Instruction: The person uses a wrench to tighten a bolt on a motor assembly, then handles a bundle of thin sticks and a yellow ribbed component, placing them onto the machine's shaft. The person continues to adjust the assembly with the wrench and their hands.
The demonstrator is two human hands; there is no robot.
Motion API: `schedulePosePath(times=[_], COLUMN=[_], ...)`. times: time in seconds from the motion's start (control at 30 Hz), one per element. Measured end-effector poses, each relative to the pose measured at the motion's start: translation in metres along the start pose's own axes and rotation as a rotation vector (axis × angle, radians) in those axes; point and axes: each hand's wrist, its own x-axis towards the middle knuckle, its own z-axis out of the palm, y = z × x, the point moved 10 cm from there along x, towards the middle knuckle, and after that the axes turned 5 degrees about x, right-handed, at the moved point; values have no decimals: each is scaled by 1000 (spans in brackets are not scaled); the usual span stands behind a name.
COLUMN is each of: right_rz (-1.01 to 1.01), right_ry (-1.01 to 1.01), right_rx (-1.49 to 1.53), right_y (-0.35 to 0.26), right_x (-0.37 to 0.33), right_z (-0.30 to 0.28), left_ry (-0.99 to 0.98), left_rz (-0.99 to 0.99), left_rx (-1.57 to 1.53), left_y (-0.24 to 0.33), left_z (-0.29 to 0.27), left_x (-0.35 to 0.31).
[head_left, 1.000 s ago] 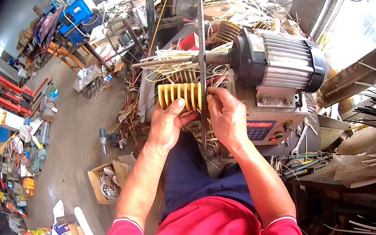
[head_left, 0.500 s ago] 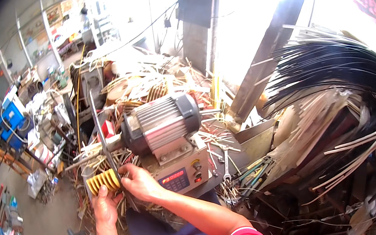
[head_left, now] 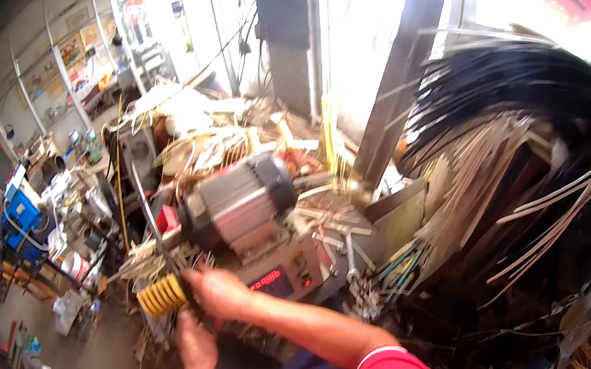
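Note:
A yellow ridged block [head_left: 162, 295], like a grooved winding former, sits on the front of a motor-driven machine beside a long thin metal bar [head_left: 147, 202]. Just right of the block, my right hand [head_left: 220, 292] has its fingers bent close together at the lower end of the bar; what they pinch, if anything, is hidden. My left hand [head_left: 196, 345] is below it, near the block's lower right corner, its fingers smeared by motion. Behind my hands stands the grey finned motor [head_left: 239, 203]. Its control box [head_left: 280, 279] carries a lit red display and knobs.
Pale strips and scraps [head_left: 243, 127] heap up behind the motor. A wrench [head_left: 351, 258] lies right of the control box. Bundles of black strands [head_left: 524, 89] and cream tubing [head_left: 575, 203] hang at the right. A blue machine [head_left: 23, 216] stands far left.
My left hand has moved right, off the yellow block's lower edge to below my right hand. The right hand stays near the bar's lower end. The whole view has shifted slightly.

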Motion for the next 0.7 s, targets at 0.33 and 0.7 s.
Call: schedulePosePath(times=[0.33, 0.7], right_rz=[-131, 79], right_ry=[108, 199], right_rx=[42, 153], right_y=[5, 17], right_x=[-11, -21], right_z=[-9, -16], left_ry=[178, 141], left_rz=[-52, 8], left_rx=[73, 130], left_y=[17, 13], left_z=[45, 49], left_x=[-46, -38])
